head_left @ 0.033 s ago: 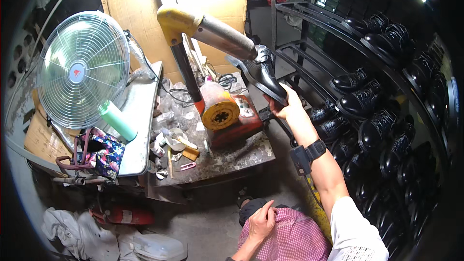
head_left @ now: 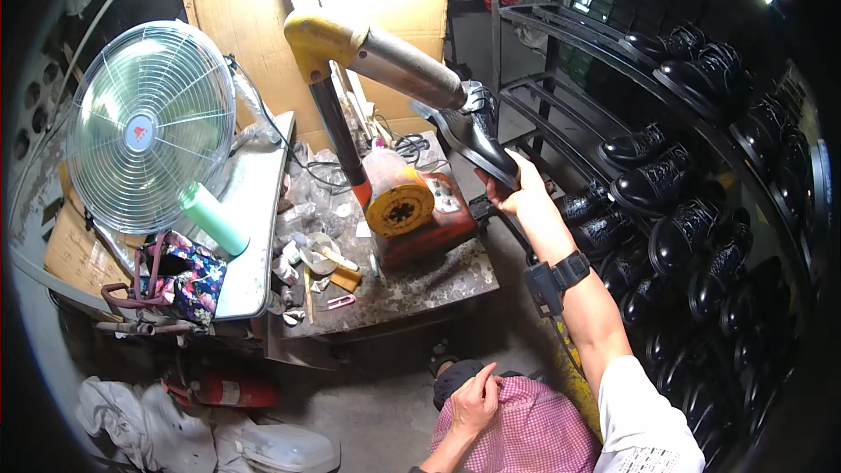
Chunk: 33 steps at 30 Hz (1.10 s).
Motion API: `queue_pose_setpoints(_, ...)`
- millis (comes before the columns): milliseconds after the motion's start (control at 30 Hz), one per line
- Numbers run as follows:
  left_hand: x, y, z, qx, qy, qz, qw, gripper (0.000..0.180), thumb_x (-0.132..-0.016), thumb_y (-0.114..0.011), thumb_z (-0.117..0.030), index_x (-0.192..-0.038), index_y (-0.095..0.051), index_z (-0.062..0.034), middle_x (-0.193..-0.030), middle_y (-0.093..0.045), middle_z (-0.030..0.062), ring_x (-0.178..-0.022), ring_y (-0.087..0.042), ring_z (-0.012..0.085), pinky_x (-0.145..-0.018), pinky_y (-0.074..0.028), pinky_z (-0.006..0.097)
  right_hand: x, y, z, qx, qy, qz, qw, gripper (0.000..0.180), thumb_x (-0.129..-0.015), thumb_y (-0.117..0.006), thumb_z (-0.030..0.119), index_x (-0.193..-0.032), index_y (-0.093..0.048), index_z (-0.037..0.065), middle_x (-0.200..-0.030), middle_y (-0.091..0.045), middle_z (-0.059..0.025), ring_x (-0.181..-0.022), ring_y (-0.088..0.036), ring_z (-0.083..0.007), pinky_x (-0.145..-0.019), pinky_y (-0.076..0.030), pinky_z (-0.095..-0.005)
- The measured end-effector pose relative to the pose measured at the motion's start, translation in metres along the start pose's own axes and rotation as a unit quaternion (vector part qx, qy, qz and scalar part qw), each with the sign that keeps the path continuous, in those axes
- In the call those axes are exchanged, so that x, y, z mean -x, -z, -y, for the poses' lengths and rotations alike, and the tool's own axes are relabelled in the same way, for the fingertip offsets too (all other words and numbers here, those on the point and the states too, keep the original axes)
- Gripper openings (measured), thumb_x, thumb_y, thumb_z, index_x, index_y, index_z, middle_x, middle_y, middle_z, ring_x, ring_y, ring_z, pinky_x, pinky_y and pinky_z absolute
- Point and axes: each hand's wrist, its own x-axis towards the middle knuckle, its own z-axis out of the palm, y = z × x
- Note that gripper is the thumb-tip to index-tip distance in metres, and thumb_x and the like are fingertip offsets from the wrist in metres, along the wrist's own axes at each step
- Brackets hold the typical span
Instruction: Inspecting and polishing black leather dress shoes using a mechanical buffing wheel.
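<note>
A black leather lace-up shoe [head_left: 480, 142] is fitted at its opening onto the end of a metal machine arm [head_left: 412, 66]. My right hand [head_left: 519, 188] is closed around the toe end of this shoe, which tilts down toward me. The arm's yellow elbow sits on a dark post with an orange collar, above a red and yellow machine base [head_left: 427, 215]. My left hand [head_left: 476, 401] rests on the pink checkered cloth [head_left: 534, 425] over my lap. Its index finger is stretched out, and no object shows in it.
Racks [head_left: 578, 31] of black shoes [head_left: 670, 180] fill the right side. The worktable [head_left: 412, 298] bears bottles, tape and small tools. A round fan [head_left: 144, 127], a green bottle [head_left: 213, 217] and a floral bag [head_left: 191, 276] are at left. A red cylinder [head_left: 232, 390] lies below.
</note>
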Motion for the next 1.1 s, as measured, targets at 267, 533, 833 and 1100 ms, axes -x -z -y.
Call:
queue_pose_setpoints(267, 0.001, -0.001, -0.001, 0.012, 0.012, 0.002, 1.0, 0.021, -0.086, -0.057, -0.005, -0.105, -0.065, -0.0015, -0.078, -0.07, 0.0059, -0.07, -0.068, 0.0222, -0.064, -0.054, 0.032, 0.012, -0.006, -0.008, -0.06, -0.011, 0.007, 0.998, 0.03, -0.086, -0.06, 0.031, -0.097, -0.067, 0.004, -0.088, -0.07, -0.0124, -0.079, -0.068, -0.0258, -0.053, -0.053, -0.0291)
queue_pose_setpoints(533, 0.001, -0.002, 0.0, 0.013, 0.014, 0.004, 1.0, 0.021, -0.086, -0.055, -0.005, -0.106, -0.064, -0.0009, -0.077, -0.07, 0.0058, -0.069, -0.068, 0.022, -0.064, -0.054, 0.032, 0.023, 0.007, -0.013, -0.087, -0.021, 0.041, 0.995, 0.036, -0.089, -0.056, 0.033, -0.108, -0.066, 0.004, -0.098, -0.068, -0.0139, -0.09, -0.067, -0.0287, -0.052, -0.054, -0.0283)
queue_pose_setpoints(833, 0.002, -0.002, 0.003, -0.001, -0.009, 0.0, 1.0, 0.02, -0.089, -0.052, -0.002, -0.105, -0.064, 0.0003, -0.076, -0.07, 0.0094, -0.068, -0.069, 0.0219, -0.063, -0.054, 0.03, 0.13, 0.167, -0.059, -0.139, -0.074, 0.038, 0.987, 0.038, -0.088, -0.056, 0.038, -0.105, -0.066, 0.005, -0.094, -0.069, -0.0142, -0.074, -0.068, -0.0245, -0.044, -0.046, -0.0258)
queue_pose_setpoints(1100, 0.007, -0.002, 0.003, 0.01, 0.028, 0.015, 0.999, 0.022, -0.088, -0.054, -0.004, -0.108, -0.063, -0.0006, -0.079, -0.07, 0.011, -0.074, -0.07, 0.0239, -0.07, -0.054, 0.032, 0.271, 0.302, -0.101, -0.179, -0.06, 0.073, 0.979, 0.048, -0.087, -0.051, 0.041, -0.11, -0.063, 0.001, -0.093, -0.068, -0.0224, -0.066, -0.068, -0.0312, -0.045, -0.047, -0.0328)
